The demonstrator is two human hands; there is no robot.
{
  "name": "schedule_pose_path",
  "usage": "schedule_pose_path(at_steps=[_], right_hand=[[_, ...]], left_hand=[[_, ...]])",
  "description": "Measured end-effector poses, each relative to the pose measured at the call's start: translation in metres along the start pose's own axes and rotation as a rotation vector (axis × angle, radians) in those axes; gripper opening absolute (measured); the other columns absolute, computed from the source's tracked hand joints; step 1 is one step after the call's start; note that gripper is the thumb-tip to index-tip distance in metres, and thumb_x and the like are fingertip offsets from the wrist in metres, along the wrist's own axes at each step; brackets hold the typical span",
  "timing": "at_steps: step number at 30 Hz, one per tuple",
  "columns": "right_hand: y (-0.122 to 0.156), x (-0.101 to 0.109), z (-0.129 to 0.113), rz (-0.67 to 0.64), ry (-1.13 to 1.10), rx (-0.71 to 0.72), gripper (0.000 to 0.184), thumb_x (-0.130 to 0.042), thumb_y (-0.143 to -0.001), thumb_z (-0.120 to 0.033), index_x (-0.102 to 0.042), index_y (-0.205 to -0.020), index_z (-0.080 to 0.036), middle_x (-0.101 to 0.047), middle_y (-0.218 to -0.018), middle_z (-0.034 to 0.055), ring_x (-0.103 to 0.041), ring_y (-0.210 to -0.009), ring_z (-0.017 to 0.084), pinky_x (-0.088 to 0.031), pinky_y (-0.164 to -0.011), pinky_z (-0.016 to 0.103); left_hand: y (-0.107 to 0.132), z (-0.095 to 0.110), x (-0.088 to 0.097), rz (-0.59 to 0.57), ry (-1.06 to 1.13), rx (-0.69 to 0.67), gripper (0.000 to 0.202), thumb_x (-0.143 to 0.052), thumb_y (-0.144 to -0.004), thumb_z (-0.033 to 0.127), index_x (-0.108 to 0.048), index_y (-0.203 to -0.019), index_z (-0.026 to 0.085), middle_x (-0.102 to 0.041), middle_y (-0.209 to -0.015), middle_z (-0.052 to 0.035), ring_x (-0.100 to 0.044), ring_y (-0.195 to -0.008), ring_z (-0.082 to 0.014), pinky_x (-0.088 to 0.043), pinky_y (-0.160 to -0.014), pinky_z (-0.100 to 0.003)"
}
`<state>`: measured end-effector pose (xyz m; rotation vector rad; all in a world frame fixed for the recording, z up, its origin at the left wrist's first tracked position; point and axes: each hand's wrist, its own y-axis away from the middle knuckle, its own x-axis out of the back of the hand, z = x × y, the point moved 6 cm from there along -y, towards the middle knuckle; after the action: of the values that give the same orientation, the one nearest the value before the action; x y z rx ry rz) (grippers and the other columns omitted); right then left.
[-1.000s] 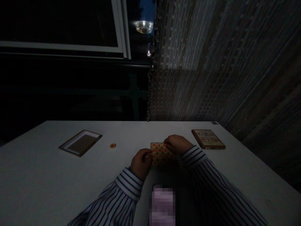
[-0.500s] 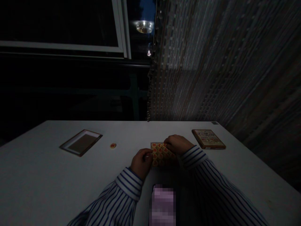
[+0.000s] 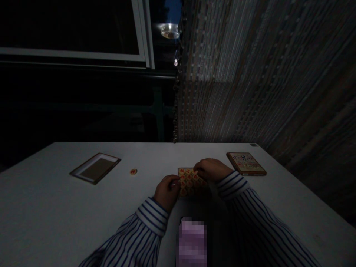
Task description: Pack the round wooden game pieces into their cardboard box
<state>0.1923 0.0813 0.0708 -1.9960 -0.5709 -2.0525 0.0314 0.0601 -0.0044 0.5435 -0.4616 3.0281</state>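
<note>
White table (image 3: 83, 218): curled left fingers (image 3: 172, 178) beside, right fingers (image 3: 200, 165) over, red-marked discs (image 3: 189, 183); grip unclear.

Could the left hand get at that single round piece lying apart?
Probably yes: only white tabletop shows between the left hand, at the edge of the grouped pieces, and the single round piece.

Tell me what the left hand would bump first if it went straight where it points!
Probably the left edge of the round game pieces. The left hand is right beside them, perhaps touching; it's too dark to tell.
</note>
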Motion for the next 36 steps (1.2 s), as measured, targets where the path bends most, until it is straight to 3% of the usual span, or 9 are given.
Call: schedule_pose_path(at_steps=[18,36], right_hand=[[-0.002,-0.010,-0.007,-0.011,0.021,0.091,0.034,-0.047,-0.068,-0.022,-0.061,-0.099,-0.026,-0.064,-0.094,0.0061,-0.057,-0.088,0.022,-0.040,-0.069,0.029],[-0.001,-0.008,-0.010,-0.064,0.036,0.057,0.034,-0.048,-0.069,-0.025,-0.061,-0.101,-0.027,-0.064,-0.095,0.0069,-0.057,-0.087,0.022,-0.040,-0.068,0.029]], left_hand=[[-0.001,-0.003,-0.001,-0.001,-0.013,-0.001,0.019,-0.051,-0.072,0.024,-0.060,-0.086,0.014,-0.060,-0.089,-0.0073,-0.058,-0.076,-0.0142,-0.049,-0.067,-0.027],[0.000,-0.001,0.000,0.001,-0.006,-0.013,0.018,-0.051,-0.071,0.023,-0.060,-0.085,0.015,-0.060,-0.087,-0.0071,-0.059,-0.075,-0.0139,-0.049,-0.066,-0.027]])
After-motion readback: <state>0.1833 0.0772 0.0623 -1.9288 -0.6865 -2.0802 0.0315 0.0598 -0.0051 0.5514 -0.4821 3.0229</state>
